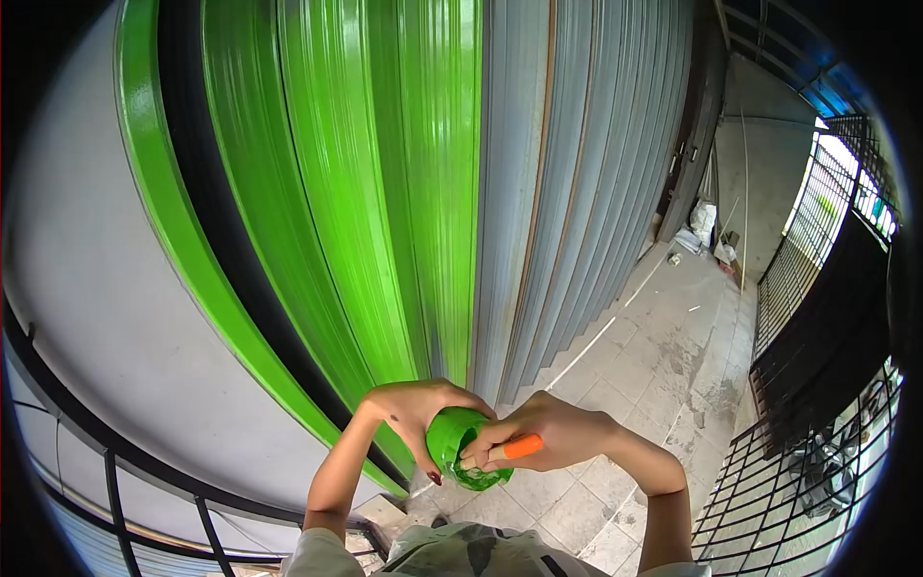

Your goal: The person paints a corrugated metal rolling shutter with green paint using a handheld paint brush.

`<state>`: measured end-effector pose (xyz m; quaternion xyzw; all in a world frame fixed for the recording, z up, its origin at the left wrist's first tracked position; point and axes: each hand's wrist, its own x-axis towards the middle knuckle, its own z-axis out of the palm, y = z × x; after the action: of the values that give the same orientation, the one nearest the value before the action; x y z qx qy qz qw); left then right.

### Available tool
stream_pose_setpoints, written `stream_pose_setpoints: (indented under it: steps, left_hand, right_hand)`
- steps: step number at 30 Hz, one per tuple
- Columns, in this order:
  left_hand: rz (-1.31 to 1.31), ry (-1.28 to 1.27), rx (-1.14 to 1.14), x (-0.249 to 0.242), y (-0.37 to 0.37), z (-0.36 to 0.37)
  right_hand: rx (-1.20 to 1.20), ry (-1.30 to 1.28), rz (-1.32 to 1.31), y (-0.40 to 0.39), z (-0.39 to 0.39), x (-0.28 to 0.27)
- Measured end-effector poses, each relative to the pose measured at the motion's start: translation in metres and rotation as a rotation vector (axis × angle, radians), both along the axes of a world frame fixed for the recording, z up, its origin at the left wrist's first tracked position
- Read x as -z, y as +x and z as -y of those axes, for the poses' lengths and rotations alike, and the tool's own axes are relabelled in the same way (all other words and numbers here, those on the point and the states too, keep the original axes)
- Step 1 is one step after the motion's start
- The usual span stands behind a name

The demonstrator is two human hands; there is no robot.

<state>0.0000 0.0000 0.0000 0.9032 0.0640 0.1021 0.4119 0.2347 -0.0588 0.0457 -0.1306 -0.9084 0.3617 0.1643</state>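
Green round container: upright or slightly tilted, low in front of the torso, between the two hands, its mouth turned up toward the wearer; wet-looking green smears line the rim.
Left hand: wrapped around the container's far and left side, grasping it.
Right hand: clenched on a tool with a smooth orange handle, fingers over the container's mouth; whether they touch the rim, I cannot tell.
Handle axis: roughly sideways, the bare end pointing right, the other end running left into the grip; the tool's working end is hidden.
Nearer hand: left at the container's side, right at its mouth.
Glossy green ribbed metal panels: beyond the container, ahead and to the left.
Grey ribbed metal panels: ahead and to the right, meeting the green ones along an upright edge.
Pale tiled floor: below the hands.
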Motion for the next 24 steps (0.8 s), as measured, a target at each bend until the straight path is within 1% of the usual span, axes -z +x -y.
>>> stream_pose_setpoints:
  steps: [2, 4, 5, 8, 11, 14, 17, 20, 23, 24]
  left_hand:
    - [0.035, 0.014, 0.02, 0.004, 0.001, -0.002]
    - [0.007, 0.044, 0.026, -0.009, -0.018, -0.016]
    - [0.015, 0.033, 0.028, -0.006, -0.021, -0.016]
    - [0.005, 0.001, 0.04, -0.002, -0.018, -0.01]
    - [-0.021, 0.019, 0.045, -0.011, -0.022, -0.013]
    - [-0.007, 0.045, 0.053, -0.006, -0.026, -0.016]
    - [0.044, 0.032, 0.071, 0.0, -0.033, -0.02]
    - [0.031, 0.033, 0.056, 0.002, -0.038, -0.022]
    - [0.007, -0.006, -0.076, -0.002, -0.046, -0.015]
    - [0.05, -0.007, -0.155, 0.0, -0.046, -0.013]
  right_hand:
    - [0.004, 0.005, 0.007, -0.001, 0.002, 0.0]
    - [-0.008, 0.098, 0.004, -0.017, -0.008, -0.004]
    - [-0.015, 0.119, 0.025, -0.02, -0.007, -0.003]
    - [0.001, 0.14, 0.074, -0.021, 0.0, -0.005]
    - [0.0, 0.17, 0.017, -0.027, -0.001, -0.006]
    - [-0.01, 0.203, 0.071, -0.034, -0.001, 0.001]
    - [0.033, 0.149, 0.008, -0.037, 0.0, -0.005]
    - [0.101, 0.039, 0.078, -0.039, -0.001, -0.004]
    - [0.32, -0.035, -0.329, -0.04, 0.007, 0.013]
    - [0.413, -0.236, -0.407, -0.042, 0.012, 0.01]
